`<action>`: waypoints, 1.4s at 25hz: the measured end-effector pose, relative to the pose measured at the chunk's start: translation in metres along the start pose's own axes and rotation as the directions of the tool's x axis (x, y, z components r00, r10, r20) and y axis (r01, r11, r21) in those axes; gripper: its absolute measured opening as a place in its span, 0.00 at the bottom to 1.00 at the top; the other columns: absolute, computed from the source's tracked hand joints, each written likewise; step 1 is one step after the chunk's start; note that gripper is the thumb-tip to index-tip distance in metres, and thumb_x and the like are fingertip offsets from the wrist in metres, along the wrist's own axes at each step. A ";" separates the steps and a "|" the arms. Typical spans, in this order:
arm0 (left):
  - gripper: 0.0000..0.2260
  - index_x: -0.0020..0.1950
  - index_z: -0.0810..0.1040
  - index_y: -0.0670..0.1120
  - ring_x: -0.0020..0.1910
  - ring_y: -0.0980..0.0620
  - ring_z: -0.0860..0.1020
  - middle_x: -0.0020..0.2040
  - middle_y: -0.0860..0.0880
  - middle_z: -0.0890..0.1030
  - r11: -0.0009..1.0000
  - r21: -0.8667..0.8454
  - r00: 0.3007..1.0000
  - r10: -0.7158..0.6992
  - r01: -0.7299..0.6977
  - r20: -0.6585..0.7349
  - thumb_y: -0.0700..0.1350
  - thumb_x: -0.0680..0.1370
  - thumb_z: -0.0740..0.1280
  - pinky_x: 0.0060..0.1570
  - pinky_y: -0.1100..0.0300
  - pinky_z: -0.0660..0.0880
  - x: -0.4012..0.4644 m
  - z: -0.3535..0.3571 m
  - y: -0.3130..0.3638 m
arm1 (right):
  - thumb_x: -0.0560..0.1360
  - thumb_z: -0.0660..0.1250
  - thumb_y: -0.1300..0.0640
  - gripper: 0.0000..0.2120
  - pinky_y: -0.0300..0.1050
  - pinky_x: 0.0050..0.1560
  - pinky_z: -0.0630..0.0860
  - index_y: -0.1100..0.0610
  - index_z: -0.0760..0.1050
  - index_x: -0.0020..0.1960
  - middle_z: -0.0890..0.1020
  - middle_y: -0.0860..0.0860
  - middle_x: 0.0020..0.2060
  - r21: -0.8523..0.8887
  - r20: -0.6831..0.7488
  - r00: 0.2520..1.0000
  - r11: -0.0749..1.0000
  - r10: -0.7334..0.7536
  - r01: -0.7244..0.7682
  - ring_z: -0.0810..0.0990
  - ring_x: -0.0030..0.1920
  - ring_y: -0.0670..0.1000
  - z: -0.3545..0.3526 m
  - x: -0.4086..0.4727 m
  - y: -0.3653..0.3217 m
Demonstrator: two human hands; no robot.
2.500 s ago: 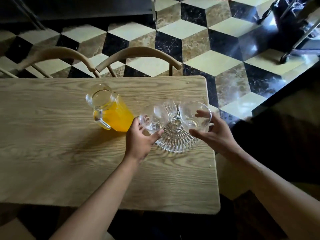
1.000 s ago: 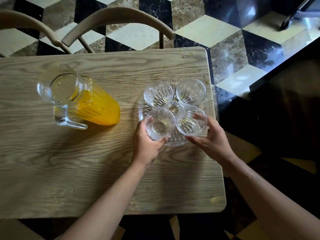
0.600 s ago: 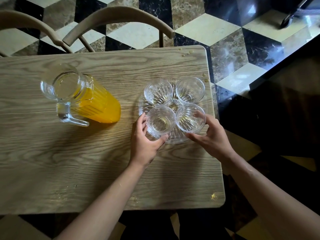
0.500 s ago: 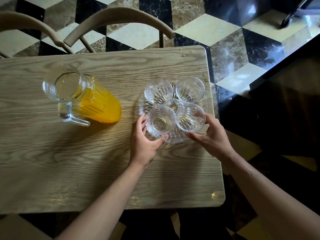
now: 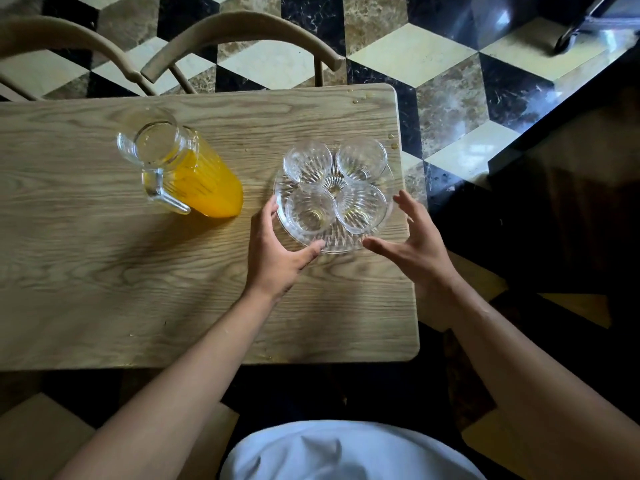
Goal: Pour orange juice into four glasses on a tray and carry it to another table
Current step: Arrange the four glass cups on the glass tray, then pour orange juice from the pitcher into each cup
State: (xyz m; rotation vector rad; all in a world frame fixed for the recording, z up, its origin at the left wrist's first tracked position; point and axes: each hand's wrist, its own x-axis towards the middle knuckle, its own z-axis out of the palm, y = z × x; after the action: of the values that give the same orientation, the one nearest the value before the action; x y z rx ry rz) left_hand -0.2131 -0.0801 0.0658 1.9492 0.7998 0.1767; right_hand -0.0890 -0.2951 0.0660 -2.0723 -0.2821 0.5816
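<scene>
A pale oak table [image 5: 104,271] stood on cube-patterned marble floor [image 5: 433,57], two bentwood chairs [image 5: 239,32] at twelve o'clock. Both hands, left hand [image 5: 277,251] and right hand [image 5: 419,247], lay spread-fingered beside the glass tray [image 5: 332,242], gripping nothing

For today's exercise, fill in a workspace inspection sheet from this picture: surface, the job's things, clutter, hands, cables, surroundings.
Surface: wooden table, a few droplets near its far right corner.
Job's things: four empty glasses grouped on a glass tray; jug of orange juice stands left of it.
Clutter: nothing seen.
Hands: left hand touches the tray's rim; right hand open beside it, contact unclear.
Cables: nothing seen.
Surroundings: two chairs behind the table, patterned tile floor.
</scene>
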 end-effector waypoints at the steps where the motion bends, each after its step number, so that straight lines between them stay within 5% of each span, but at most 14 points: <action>1: 0.53 0.82 0.62 0.49 0.75 0.53 0.70 0.77 0.46 0.70 1.000 0.017 1.000 0.014 -0.014 0.011 0.59 0.63 0.83 0.75 0.59 0.67 -0.004 -0.002 0.005 | 0.61 0.79 0.35 0.57 0.47 0.79 0.62 0.56 0.59 0.81 0.67 0.50 0.78 -0.032 0.014 1.000 0.999 -0.009 0.009 0.64 0.77 0.45 -0.004 -0.003 -0.005; 4: 0.51 0.83 0.61 0.48 0.77 0.52 0.67 0.78 0.46 0.68 0.997 0.056 0.998 0.057 -0.058 0.018 0.53 0.66 0.85 0.76 0.60 0.64 -0.014 -0.007 0.020 | 0.62 0.80 0.38 0.56 0.47 0.79 0.61 0.57 0.58 0.81 0.66 0.52 0.79 -0.089 0.041 0.997 0.994 -0.060 0.064 0.63 0.78 0.47 -0.014 -0.010 -0.017; 8: 0.49 0.81 0.63 0.47 0.75 0.54 0.67 0.77 0.47 0.70 0.993 0.073 0.995 0.092 -0.088 -0.046 0.54 0.66 0.85 0.71 0.75 0.60 -0.026 -0.016 0.027 | 0.65 0.80 0.40 0.54 0.42 0.76 0.60 0.57 0.58 0.81 0.65 0.53 0.78 -0.152 0.037 0.991 0.979 -0.129 0.133 0.62 0.77 0.46 -0.014 -0.012 -0.033; 12: 0.47 0.80 0.66 0.45 0.76 0.50 0.70 0.76 0.45 0.72 0.995 0.069 0.990 0.077 -0.069 -0.119 0.53 0.66 0.84 0.76 0.57 0.66 -0.040 -0.030 0.018 | 0.71 0.78 0.44 0.44 0.47 0.77 0.62 0.59 0.63 0.79 0.68 0.56 0.76 -0.207 -0.049 0.975 0.957 -0.218 0.204 0.65 0.77 0.52 0.005 -0.013 -0.052; 19: 0.38 0.76 0.72 0.44 0.70 0.50 0.76 0.69 0.46 0.79 0.996 0.085 0.971 0.003 0.018 -0.238 0.42 0.68 0.84 0.71 0.58 0.69 -0.062 -0.074 -0.027 | 0.74 0.76 0.50 0.30 0.41 0.69 0.66 0.57 0.72 0.72 0.77 0.54 0.69 -0.152 -0.006 0.949 0.938 -0.315 0.310 0.73 0.70 0.52 0.065 -0.016 -0.093; 23: 0.36 0.70 0.75 0.44 0.68 0.47 0.78 0.67 0.44 0.81 0.998 -0.006 0.959 -0.066 0.067 -0.274 0.51 0.66 0.84 0.73 0.49 0.73 -0.051 -0.112 -0.056 | 0.74 0.74 0.48 0.23 0.55 0.63 0.78 0.58 0.79 0.65 0.83 0.53 0.59 -0.041 -0.019 0.936 0.936 -0.352 0.351 0.81 0.60 0.52 0.114 -0.011 -0.114; 27: 0.49 0.72 0.72 0.42 0.69 0.50 0.77 0.68 0.43 0.79 0.993 -0.098 0.963 -0.091 0.068 -0.256 0.72 0.62 0.77 0.71 0.60 0.69 -0.024 -0.146 -0.069 | 0.76 0.74 0.51 0.18 0.51 0.58 0.81 0.58 0.80 0.63 0.86 0.51 0.55 0.060 0.029 0.943 0.942 -0.332 0.330 0.85 0.54 0.49 0.155 -0.005 -0.144; 35: 0.51 0.78 0.67 0.43 0.74 0.50 0.73 0.75 0.42 0.74 0.991 -0.133 0.996 -0.041 0.030 -0.080 0.62 0.60 0.78 0.74 0.57 0.68 0.060 -0.190 -0.082 | 0.77 0.73 0.49 0.16 0.52 0.57 0.82 0.57 0.82 0.59 0.86 0.52 0.51 0.113 -0.009 0.945 0.938 -0.327 0.326 0.86 0.53 0.50 0.219 0.009 -0.165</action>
State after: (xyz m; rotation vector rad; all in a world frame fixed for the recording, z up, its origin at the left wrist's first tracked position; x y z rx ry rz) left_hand -0.2879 0.1212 0.0809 1.8118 0.8550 0.2839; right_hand -0.1879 -0.0424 0.1031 -1.8601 -0.5738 0.3946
